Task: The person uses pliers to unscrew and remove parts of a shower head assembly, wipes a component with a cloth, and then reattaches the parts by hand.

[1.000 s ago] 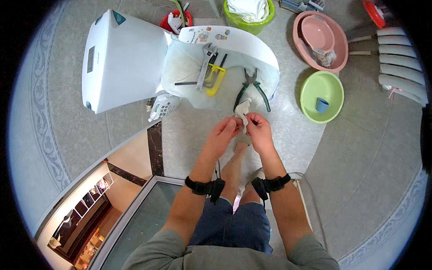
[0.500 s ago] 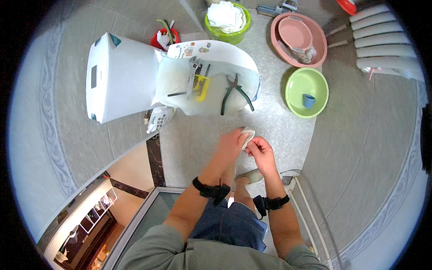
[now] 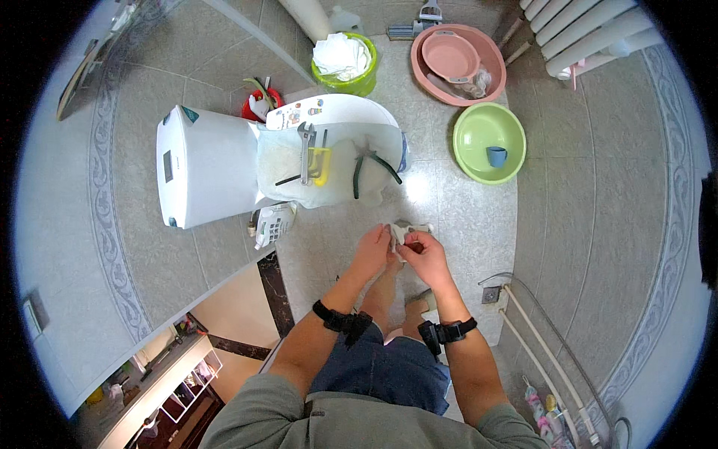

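A small crumpled off-white cloth (image 3: 397,234), perhaps a glove, is held in front of me above the floor. My left hand (image 3: 373,248) is closed on its left side, and my right hand (image 3: 425,259) pinches the right side with bent fingers. Beyond them, a pale cloth cover (image 3: 284,168) is spread over the toilet seat. On it lie a silver adjustable wrench (image 3: 305,153), a small yellow-framed saw (image 3: 321,166) and pliers with dark green handles (image 3: 357,176).
The white toilet tank (image 3: 213,168) stands left, a white bottle (image 3: 275,224) beside it. A light green basin (image 3: 467,153) holding a blue cup (image 3: 496,156) sits right, below pink basins (image 3: 419,71). Farther back are a green bin (image 3: 366,82) and a radiator (image 3: 587,30).
My view has shifted, so the room's things appear moved. Both hands still hold the cloth, which is now more bunched, with an end showing past the right fingers.
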{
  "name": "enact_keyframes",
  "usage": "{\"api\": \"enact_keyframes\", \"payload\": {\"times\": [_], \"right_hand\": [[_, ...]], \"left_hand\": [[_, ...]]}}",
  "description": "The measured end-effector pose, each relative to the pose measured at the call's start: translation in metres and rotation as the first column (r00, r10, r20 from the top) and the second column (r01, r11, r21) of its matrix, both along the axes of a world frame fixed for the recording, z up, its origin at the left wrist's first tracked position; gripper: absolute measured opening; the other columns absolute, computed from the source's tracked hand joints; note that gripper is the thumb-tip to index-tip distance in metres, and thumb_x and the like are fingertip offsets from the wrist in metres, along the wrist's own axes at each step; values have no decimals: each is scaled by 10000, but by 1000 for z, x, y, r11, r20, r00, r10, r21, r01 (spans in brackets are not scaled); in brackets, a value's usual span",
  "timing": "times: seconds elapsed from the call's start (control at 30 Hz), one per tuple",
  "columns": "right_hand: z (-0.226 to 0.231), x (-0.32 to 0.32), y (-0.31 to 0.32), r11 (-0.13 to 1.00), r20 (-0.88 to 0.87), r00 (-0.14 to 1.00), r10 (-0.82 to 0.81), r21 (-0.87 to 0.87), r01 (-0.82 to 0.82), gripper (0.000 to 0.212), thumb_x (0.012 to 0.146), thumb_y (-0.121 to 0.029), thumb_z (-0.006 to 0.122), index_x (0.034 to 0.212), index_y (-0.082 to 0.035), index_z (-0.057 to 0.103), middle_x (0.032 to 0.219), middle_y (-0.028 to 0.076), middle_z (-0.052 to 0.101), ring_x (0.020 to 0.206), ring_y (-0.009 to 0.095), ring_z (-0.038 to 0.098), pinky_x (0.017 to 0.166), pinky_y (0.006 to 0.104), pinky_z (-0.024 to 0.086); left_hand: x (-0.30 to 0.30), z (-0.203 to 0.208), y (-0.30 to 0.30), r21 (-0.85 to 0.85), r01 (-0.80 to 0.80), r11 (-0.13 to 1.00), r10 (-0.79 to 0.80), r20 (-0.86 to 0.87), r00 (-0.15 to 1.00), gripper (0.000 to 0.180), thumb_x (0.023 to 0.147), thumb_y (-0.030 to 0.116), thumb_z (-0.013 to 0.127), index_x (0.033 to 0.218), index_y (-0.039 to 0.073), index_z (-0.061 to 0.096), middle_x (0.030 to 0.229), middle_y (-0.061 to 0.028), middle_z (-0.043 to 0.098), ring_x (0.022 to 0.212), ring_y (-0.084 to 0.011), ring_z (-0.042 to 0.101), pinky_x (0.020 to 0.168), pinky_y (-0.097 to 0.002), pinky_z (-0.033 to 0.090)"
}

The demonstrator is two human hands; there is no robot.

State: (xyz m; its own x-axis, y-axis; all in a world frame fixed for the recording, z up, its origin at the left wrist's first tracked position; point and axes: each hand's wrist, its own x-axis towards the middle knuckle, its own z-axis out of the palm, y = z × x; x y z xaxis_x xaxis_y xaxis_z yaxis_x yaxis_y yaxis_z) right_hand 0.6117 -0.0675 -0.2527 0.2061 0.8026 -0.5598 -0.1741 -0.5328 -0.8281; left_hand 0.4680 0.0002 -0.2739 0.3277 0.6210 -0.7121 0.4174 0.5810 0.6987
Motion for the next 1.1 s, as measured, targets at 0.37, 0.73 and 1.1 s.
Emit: {"api": "enact_keyframes", "payload": {"times": [0.37,0.73,1.1], "right_hand": [[14,-6,-17,765,-664,480,-573,-225,603,89,895,-60,597,983,-52,583,864,38,616,731,137,594,621,249,496],[69,22,-148,917,-237,887,-397,-77,390,161,890,-93,608,1041,-37,601,867,40,642,746,105,602,639,231,491],[179,89,-328,690,-22,705,-709,187,699,321,892,-169,617,1189,-72,538,932,41,626,814,127,618,650,268,521]], "left_hand": [[-16,57,42,287,-156,945,203,-140,969,353,960,256,463,1153,-37,502,1015,-157,609,895,-252,608,727,-352,517],[26,118,-41,471,454,756,-404,-209,890,485,863,337,601,1175,-31,559,1085,-225,624,1006,-312,604,850,-375,466],[174,207,-200,552,695,461,-874,148,462,243,880,124,598,1060,-34,643,787,-43,653,699,-101,615,617,-248,492]]}}
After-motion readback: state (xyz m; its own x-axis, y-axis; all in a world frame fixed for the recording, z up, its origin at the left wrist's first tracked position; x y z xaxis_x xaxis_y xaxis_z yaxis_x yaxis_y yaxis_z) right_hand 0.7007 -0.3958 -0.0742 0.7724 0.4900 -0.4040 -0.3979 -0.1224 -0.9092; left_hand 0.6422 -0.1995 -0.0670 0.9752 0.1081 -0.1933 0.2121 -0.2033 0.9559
